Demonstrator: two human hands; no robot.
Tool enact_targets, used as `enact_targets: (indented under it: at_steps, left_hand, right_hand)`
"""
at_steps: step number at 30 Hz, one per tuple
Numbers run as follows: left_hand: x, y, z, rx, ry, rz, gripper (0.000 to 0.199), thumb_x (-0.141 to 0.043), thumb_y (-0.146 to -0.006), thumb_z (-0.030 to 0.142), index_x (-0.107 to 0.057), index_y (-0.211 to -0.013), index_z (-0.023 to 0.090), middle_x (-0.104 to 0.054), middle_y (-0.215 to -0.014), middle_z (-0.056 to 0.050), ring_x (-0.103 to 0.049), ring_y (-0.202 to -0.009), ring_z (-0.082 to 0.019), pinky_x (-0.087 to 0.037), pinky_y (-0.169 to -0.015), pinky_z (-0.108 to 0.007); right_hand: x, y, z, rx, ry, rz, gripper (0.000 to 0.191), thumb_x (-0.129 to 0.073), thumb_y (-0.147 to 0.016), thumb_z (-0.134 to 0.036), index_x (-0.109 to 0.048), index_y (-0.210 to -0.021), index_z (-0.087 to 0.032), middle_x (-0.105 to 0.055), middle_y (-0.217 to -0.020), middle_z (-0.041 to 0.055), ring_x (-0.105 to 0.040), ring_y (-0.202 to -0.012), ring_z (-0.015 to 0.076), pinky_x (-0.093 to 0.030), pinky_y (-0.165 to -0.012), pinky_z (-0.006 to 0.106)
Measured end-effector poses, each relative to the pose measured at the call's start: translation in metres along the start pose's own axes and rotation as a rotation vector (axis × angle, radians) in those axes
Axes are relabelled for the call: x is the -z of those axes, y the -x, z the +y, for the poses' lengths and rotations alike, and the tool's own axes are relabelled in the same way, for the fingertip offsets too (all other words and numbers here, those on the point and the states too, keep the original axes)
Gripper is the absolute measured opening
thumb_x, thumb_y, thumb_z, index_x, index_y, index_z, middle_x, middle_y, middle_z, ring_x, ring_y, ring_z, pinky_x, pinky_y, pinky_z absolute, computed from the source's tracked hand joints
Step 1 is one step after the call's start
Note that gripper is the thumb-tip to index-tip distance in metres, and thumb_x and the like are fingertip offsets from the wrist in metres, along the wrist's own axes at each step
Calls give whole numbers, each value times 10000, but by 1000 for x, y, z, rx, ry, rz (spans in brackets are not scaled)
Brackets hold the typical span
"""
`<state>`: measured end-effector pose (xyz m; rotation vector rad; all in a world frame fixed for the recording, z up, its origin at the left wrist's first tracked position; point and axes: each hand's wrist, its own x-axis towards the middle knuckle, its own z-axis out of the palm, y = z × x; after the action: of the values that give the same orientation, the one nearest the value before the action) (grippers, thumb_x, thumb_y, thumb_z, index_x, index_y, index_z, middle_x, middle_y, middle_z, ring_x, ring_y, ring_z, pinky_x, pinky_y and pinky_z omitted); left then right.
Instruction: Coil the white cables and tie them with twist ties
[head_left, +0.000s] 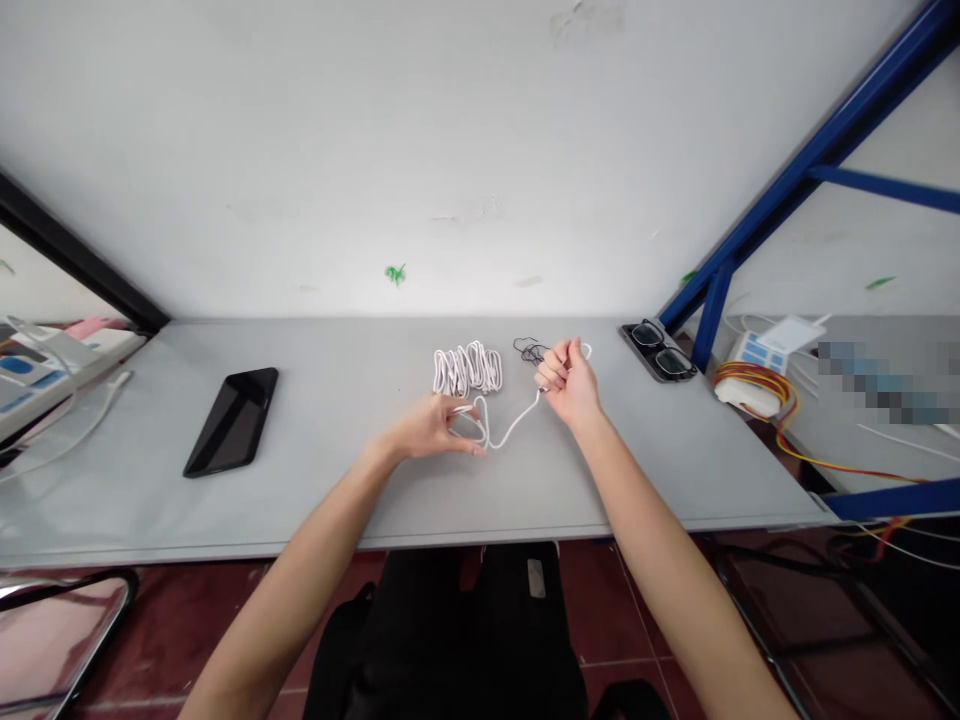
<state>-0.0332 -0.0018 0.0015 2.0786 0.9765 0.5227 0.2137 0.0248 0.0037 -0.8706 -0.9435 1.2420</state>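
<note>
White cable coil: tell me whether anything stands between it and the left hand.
Nothing visible does: the left hand sits just in front of the white cable coil, with only the grey tabletop around them.

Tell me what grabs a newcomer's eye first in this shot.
The bare left hand and right hand come first, at the centre of the grey desk, gripping a white cable between them. Just behind them sits a looped white cable bundle. Further out, a black smartphone lies to the left, and black-framed glasses lie at the desk's right end.
</note>
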Motion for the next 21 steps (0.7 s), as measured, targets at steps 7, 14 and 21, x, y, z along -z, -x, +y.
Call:
enact_targets:
  at_steps: [7, 14, 21]
  left_hand:
    - [-4, -2, 3, 14, -150, -114, 244, -751, -700, 361, -741, -905, 228, -535, -583, 22, -422, -522, -121, -281, -537, -252]
    - [-3, -1, 6, 32, -183, 58, 170, -667, -755, 362, -655, -813, 203, -475, -576, 25, -391, -514, -118, -261, -541, -255]
    - [3, -1, 5, 85, -107, 299, 339, -622, -803, 491, -514, -703, 185, -407, -585, 34, -333, -544, -104, -239, -547, -252]
  right_hand:
    - [4, -3, 3, -13, -111, 82, 560, -524, -856, -688, -330, -621, -218, -201, -495, -77, -152, -410, 78, -222, -400, 233]
    - [-1, 4, 5, 71, 186, -4, 490, -580, -811, -695, -534, -702, -220, -265, -524, -71, -224, -436, 77, -208, -431, 252]
    - [-5, 20, -2, 185, 817, -491, 345, -786, -697, -494, -738, -911, -228, -482, -669, -18, -395, -610, 121, -297, -580, 269]
